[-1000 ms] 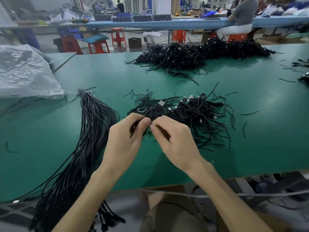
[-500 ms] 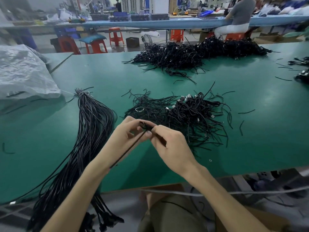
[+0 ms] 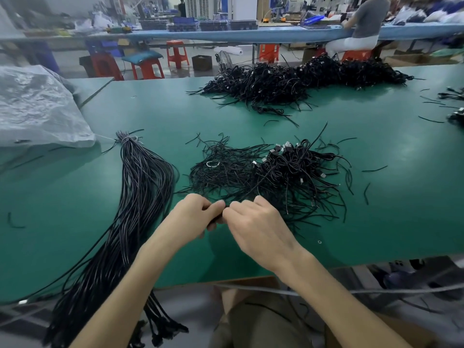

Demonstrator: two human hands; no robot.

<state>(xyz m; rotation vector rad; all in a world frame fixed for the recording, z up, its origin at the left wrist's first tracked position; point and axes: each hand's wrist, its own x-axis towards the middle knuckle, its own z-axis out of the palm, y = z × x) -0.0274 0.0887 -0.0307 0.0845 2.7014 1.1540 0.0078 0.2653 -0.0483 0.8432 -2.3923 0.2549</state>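
Note:
My left hand (image 3: 193,217) and my right hand (image 3: 256,227) meet fingertip to fingertip just above the green table (image 3: 401,197), near its front edge. Between them they pinch a thin black cable (image 3: 218,217), mostly hidden by the curled fingers. Right behind the hands lies a loose heap of short black cables with metal plugs (image 3: 283,172). A long tied bundle of black cables (image 3: 135,202) runs from the table's middle left down over the front edge.
A bigger pile of black cables (image 3: 301,79) lies at the table's far side. A crumpled clear plastic bag (image 3: 37,106) sits at the left. Stray cable bits dot the right side. A seated person (image 3: 361,26) works at a blue bench behind.
Both hands dropped lower toward the table's front edge. The coiled cable with a plug seen a second ago is no longer raised; only a short dark piece shows between the fingers.

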